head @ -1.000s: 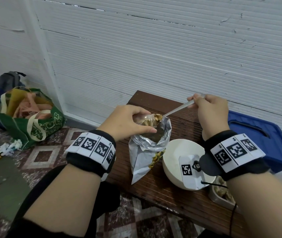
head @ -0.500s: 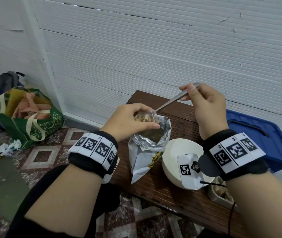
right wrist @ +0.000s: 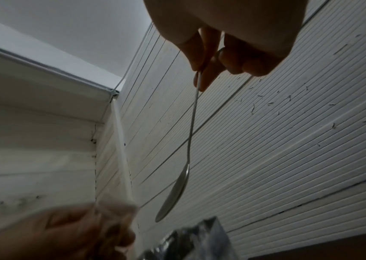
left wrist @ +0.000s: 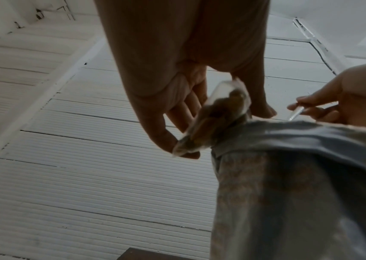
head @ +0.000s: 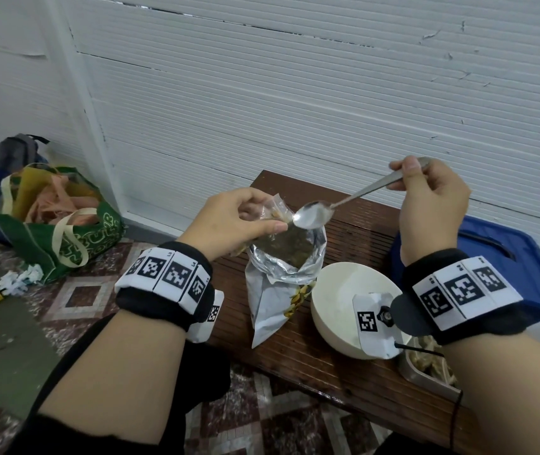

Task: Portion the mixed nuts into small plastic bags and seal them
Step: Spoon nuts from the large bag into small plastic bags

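left hand pinches a small bag; raised right hand grips a spoon.

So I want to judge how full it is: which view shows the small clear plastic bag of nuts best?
The left wrist view: the small clear plastic bag shows side-on, nuts visible through it. In the head view the left hand hides most of it; the right wrist view shows only a blur.

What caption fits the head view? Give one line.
Left hand holds a small bag; right hand lifts an empty spoon.
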`<action>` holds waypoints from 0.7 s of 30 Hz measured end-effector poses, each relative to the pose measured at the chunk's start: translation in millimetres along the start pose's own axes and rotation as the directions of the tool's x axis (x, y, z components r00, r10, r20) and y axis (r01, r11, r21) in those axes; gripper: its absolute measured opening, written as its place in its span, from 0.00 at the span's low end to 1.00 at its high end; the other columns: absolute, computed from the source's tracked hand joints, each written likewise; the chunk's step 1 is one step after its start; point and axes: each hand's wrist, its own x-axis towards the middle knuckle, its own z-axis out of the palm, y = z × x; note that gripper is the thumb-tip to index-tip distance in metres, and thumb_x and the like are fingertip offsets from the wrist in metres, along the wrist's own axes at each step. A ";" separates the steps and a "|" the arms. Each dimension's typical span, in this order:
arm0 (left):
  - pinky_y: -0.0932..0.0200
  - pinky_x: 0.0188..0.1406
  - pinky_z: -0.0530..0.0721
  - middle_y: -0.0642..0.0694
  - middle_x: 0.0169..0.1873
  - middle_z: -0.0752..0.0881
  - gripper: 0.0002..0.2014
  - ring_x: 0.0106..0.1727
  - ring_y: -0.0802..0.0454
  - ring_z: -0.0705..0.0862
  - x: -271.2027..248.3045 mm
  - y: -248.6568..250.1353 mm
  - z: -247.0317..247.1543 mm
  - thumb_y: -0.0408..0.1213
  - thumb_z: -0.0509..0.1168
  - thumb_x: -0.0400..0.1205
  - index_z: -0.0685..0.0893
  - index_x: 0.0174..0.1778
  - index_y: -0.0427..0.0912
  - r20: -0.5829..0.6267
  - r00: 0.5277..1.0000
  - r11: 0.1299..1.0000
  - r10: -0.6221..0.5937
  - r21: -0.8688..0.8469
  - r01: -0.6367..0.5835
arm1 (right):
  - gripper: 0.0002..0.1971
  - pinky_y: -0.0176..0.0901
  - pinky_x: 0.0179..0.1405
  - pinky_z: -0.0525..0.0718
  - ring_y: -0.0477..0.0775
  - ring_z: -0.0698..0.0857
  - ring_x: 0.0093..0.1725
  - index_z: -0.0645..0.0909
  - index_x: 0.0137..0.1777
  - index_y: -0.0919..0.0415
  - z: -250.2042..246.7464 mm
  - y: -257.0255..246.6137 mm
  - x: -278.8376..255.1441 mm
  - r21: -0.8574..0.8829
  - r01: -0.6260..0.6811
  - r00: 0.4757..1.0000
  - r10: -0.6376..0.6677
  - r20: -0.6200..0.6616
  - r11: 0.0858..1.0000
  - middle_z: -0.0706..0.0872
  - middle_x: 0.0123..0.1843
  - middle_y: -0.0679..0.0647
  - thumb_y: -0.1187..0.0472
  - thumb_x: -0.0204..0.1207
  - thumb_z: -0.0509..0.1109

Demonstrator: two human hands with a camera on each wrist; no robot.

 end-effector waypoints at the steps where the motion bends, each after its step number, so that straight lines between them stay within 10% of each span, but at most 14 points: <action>1: 0.71 0.49 0.78 0.57 0.47 0.84 0.17 0.48 0.65 0.82 0.0 -0.2 0.1 0.47 0.79 0.66 0.79 0.44 0.64 0.002 1.000 1.000 -0.004 -0.007 0.004 | 0.14 0.41 0.45 0.81 0.46 0.84 0.38 0.82 0.35 0.45 1.7 3.1 -3.1 -0.057 0.011 0.999 -0.009 0.035 0.998 0.86 0.36 0.46 0.58 0.82 0.64; 6: 0.69 0.50 0.80 0.57 0.42 0.85 0.16 0.46 0.64 0.83 -1.3 2.0 0.0 0.48 0.80 0.65 0.81 0.44 0.63 0.007 1.000 1.000 -0.012 -0.012 0.012 | 0.09 0.26 0.27 0.70 0.40 0.78 0.27 0.89 0.43 0.51 13.2 14.8 -33.0 -0.282 0.191 0.905 -0.058 0.421 0.940 0.87 0.31 0.47 0.57 0.80 0.68; 11: 0.64 0.54 0.83 0.57 0.45 0.86 0.21 0.48 0.62 0.85 -0.8 0.7 -0.5 0.56 0.78 0.60 0.84 0.48 0.62 0.014 1.000 1.000 -0.025 0.012 0.025 | 0.10 0.44 0.37 0.79 0.52 0.84 0.33 0.91 0.44 0.60 22.8 26.1 -56.8 -0.310 0.350 0.713 -0.037 0.700 0.884 0.89 0.32 0.55 0.58 0.79 0.70; 17: 0.60 0.57 0.84 0.56 0.48 0.89 0.31 0.51 0.62 0.86 0.8 -2.5 -0.9 0.62 0.76 0.55 0.87 0.54 0.57 0.021 0.999 0.999 -0.038 0.028 0.038 | 0.11 0.31 0.28 0.74 0.41 0.79 0.27 0.89 0.40 0.58 25.4 24.7 -56.2 -0.270 0.065 0.804 0.110 0.585 0.961 0.86 0.29 0.50 0.61 0.81 0.68; 21: 0.68 0.52 0.80 0.57 0.48 0.87 0.31 0.51 0.65 0.84 0.1 0.2 -1.2 0.60 0.75 0.56 0.87 0.55 0.56 0.029 0.998 0.998 -0.050 0.030 0.049 | 0.17 0.44 0.50 0.81 0.50 0.87 0.41 0.86 0.30 0.56 22.6 29.9 -48.3 -0.221 -0.128 0.895 0.209 0.394 0.967 0.90 0.36 0.53 0.61 0.81 0.67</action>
